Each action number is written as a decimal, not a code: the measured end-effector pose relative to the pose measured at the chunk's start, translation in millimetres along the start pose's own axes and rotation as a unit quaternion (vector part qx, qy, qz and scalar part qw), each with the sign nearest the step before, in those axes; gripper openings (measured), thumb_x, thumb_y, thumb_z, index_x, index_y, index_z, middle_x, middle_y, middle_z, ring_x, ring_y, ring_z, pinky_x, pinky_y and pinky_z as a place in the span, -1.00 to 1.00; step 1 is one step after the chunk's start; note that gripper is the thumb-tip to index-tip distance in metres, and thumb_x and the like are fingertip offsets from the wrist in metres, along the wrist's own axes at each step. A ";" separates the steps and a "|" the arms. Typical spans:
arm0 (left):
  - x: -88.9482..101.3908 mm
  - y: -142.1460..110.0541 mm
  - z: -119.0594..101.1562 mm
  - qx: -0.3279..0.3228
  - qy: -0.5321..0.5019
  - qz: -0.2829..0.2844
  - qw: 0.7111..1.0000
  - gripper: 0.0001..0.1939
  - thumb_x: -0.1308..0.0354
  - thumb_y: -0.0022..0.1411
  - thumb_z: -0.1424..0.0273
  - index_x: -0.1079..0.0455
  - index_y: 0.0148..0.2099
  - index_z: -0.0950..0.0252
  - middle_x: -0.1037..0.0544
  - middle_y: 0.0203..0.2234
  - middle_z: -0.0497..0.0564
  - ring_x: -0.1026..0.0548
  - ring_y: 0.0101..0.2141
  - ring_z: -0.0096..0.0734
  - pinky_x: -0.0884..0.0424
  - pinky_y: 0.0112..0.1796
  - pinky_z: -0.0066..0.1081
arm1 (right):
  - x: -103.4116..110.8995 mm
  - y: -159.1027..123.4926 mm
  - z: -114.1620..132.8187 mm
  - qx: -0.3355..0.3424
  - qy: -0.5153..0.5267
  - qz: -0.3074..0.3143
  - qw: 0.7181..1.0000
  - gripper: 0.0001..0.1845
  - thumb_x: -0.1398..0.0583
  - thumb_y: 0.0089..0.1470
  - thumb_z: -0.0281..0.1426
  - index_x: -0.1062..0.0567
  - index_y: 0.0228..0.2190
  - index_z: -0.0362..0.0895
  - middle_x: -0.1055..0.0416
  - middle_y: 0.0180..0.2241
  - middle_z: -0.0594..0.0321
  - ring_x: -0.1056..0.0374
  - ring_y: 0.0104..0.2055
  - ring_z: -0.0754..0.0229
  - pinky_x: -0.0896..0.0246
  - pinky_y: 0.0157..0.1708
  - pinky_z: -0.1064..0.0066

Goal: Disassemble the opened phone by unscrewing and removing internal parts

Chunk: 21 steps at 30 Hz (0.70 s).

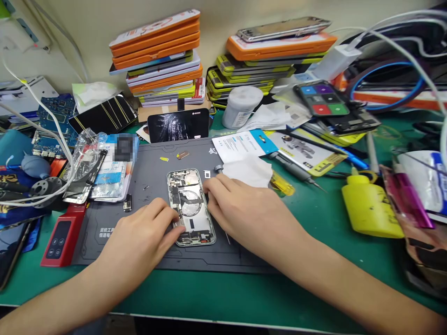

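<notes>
An opened phone housing (193, 204) lies on the dark mat, with its inner parts and a round coil exposed. My left hand (148, 228) grips its lower left edge with thumb and curled fingers. At the upper right edge, the fingers of my right hand (240, 202) are bent and closed; what they pinch is hidden. A thin tool with a grey knob (219, 169) runs beneath that hand, its narrow shaft showing below; whether I hold it is unclear. A small SIM tray (207, 174) sits beside the phone. Small loose parts, including a camera-like module (127, 203), lie leftward.
A red device (63, 237) stands at the mat's left edge. Behind are a cracked phone screen (178, 124), stacked orange boxes (157, 42) and a white jar (241, 107). On the right are a screwdriver (293, 167) and a yellow bottle (370, 207).
</notes>
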<state>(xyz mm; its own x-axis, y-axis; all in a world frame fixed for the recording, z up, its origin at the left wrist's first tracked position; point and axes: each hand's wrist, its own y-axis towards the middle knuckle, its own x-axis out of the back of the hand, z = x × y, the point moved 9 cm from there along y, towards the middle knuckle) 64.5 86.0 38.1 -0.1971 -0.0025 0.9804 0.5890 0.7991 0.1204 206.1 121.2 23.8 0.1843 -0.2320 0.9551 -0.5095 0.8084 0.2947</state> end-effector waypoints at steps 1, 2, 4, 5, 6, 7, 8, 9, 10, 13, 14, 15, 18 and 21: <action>-0.2 -0.2 -0.7 -0.007 0.000 0.000 1.000 -0.66 0.09 0.68 0.25 -0.46 -0.07 0.23 -0.57 -0.23 -0.03 -0.60 -0.38 -0.39 -0.45 -0.42 -0.38 | 1.0 -0.5 0.5 0.004 -0.003 -0.009 1.000 -0.85 -0.09 0.32 -0.55 -0.44 -0.24 -0.13 -0.49 -0.35 0.21 -0.53 -0.37 0.09 0.01 -0.51 0.30; -0.2 -0.7 -1.7 -0.014 0.001 -0.001 1.000 -0.66 0.10 0.68 0.27 -0.47 -0.07 0.23 -0.57 -0.23 -0.03 -0.60 -0.37 -0.39 -0.46 -0.40 -0.39 | 1.8 -0.9 0.9 0.007 -0.007 -0.015 1.000 -0.85 -0.09 0.32 -0.55 -0.44 -0.25 -0.13 -0.49 -0.36 0.22 -0.52 -0.39 0.10 0.00 -0.51 0.30; -0.4 -2.2 -4.1 -0.029 0.005 -0.002 1.000 -0.66 0.10 0.68 0.32 -0.49 -0.05 0.24 -0.58 -0.23 -0.01 -0.61 -0.33 -0.38 -0.49 -0.36 -0.40 | 2.4 -1.6 1.9 0.010 -0.014 -0.018 1.000 -0.84 -0.09 0.33 -0.55 -0.43 -0.26 -0.12 -0.48 -0.37 0.23 -0.52 -0.39 0.09 -0.02 -0.49 0.29; -0.7 -3.2 -4.9 -0.034 0.006 -0.002 0.999 -0.66 0.10 0.68 0.33 -0.50 -0.04 0.24 -0.59 -0.22 0.00 -0.62 -0.31 -0.37 -0.51 -0.34 -0.40 | 2.8 -1.8 2.3 0.010 -0.017 -0.019 1.000 -0.84 -0.09 0.33 -0.55 -0.43 -0.27 -0.12 -0.48 -0.37 0.23 -0.52 -0.39 0.09 -0.01 -0.49 0.29; -1.1 -4.2 -5.3 -0.036 0.006 -0.001 0.999 -0.67 0.10 0.68 0.33 -0.50 -0.02 0.26 -0.59 -0.21 0.02 -0.63 -0.28 -0.35 -0.53 -0.33 -0.39 | 3.0 -2.0 2.5 0.009 -0.019 -0.018 1.000 -0.84 -0.09 0.33 -0.54 -0.43 -0.27 -0.11 -0.47 -0.38 0.23 -0.52 -0.40 0.09 -0.01 -0.50 0.28; -1.6 -5.2 -5.4 -0.037 0.005 0.000 0.999 -0.67 0.10 0.68 0.32 -0.50 -0.01 0.27 -0.59 -0.20 0.03 -0.63 -0.27 -0.32 -0.55 -0.32 -0.38 | 3.3 -2.1 2.8 0.009 -0.019 -0.018 1.000 -0.85 -0.10 0.33 -0.54 -0.43 -0.27 -0.11 -0.47 -0.38 0.23 -0.52 -0.40 0.09 0.00 -0.51 0.28; -2.3 -6.1 -5.2 -0.036 0.004 0.001 0.999 -0.67 0.09 0.68 0.31 -0.49 0.00 0.29 -0.59 -0.19 0.05 -0.64 -0.26 -0.30 -0.56 -0.31 -0.37 | 3.8 -2.2 2.8 0.008 -0.019 -0.019 1.000 -0.85 -0.11 0.33 -0.54 -0.42 -0.28 -0.11 -0.47 -0.39 0.24 -0.51 -0.40 0.10 0.01 -0.51 0.28; -2.8 -6.7 -4.7 -0.033 0.003 0.001 0.999 -0.66 0.09 0.68 0.29 -0.49 0.01 0.30 -0.59 -0.19 0.06 -0.64 -0.25 -0.29 -0.57 -0.31 -0.36 | 4.3 -2.1 2.7 0.007 -0.020 -0.021 1.000 -0.86 -0.11 0.32 -0.54 -0.42 -0.28 -0.11 -0.46 -0.39 0.24 -0.51 -0.41 0.10 0.01 -0.52 0.28; -3.4 -7.0 -3.9 -0.030 0.002 -0.001 1.000 -0.66 0.08 0.68 0.27 -0.48 0.00 0.31 -0.59 -0.19 0.06 -0.64 -0.25 -0.29 -0.58 -0.32 -0.36 | 4.7 -2.1 2.6 0.007 -0.020 -0.022 1.000 -0.86 -0.11 0.32 -0.53 -0.42 -0.28 -0.10 -0.46 -0.39 0.25 -0.51 -0.41 0.10 0.01 -0.52 0.28; -4.6 -6.2 -2.7 -0.023 0.006 -0.015 1.000 -0.65 0.05 0.67 0.21 -0.47 -0.03 0.30 -0.59 -0.21 0.05 -0.64 -0.29 -0.32 -0.55 -0.36 -0.40 | 4.6 -1.7 2.2 0.007 -0.022 -0.021 1.000 -0.86 -0.12 0.32 -0.53 -0.42 -0.28 -0.10 -0.46 -0.39 0.25 -0.51 -0.41 0.10 -0.01 -0.51 0.28; -5.2 -5.4 -2.9 -0.023 0.011 -0.020 0.999 -0.65 0.04 0.67 0.20 -0.46 -0.05 0.29 -0.58 -0.23 0.04 -0.63 -0.30 -0.34 -0.53 -0.39 -0.42 | 4.5 -1.7 2.2 0.008 -0.023 -0.020 1.000 -0.87 -0.12 0.32 -0.53 -0.42 -0.28 -0.10 -0.47 -0.38 0.25 -0.51 -0.40 0.10 -0.02 -0.50 0.29; -5.6 -4.6 -3.3 -0.023 0.018 -0.027 0.999 -0.66 0.03 0.66 0.20 -0.45 -0.07 0.29 -0.58 -0.25 0.03 -0.63 -0.32 -0.35 -0.50 -0.42 -0.44 | 4.5 -1.7 2.5 0.009 -0.024 -0.021 0.999 -0.87 -0.12 0.32 -0.53 -0.42 -0.28 -0.10 -0.47 -0.38 0.25 -0.51 -0.40 0.10 -0.02 -0.50 0.29; -6.1 -2.4 -4.8 -0.020 0.040 -0.044 0.998 -0.69 0.02 0.66 0.24 -0.41 -0.11 0.28 -0.56 -0.28 0.01 -0.63 -0.36 -0.36 -0.42 -0.50 -0.45 | 6.4 -1.9 4.1 0.015 -0.030 -0.033 0.999 -0.87 -0.13 0.31 -0.54 -0.42 -0.28 -0.11 -0.46 -0.39 0.26 -0.51 -0.41 0.11 -0.01 -0.51 0.30; -5.0 -1.3 -7.1 -0.017 0.052 -0.054 0.997 -0.71 0.03 0.65 0.28 -0.40 -0.13 0.28 -0.55 -0.30 0.01 -0.63 -0.39 -0.35 -0.38 -0.53 -0.44 | 7.9 -1.9 5.5 0.019 -0.034 -0.044 0.998 -0.86 -0.12 0.31 -0.55 -0.42 -0.29 -0.12 -0.45 -0.41 0.27 -0.51 -0.43 0.11 -0.01 -0.52 0.30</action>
<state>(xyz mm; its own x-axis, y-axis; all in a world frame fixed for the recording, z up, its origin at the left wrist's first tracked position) 70.2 80.8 34.1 -0.1802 -0.1510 0.9720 0.5959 0.7694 0.2300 203.9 114.9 30.9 0.1739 -0.3388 0.9246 -0.5259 0.7619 0.3781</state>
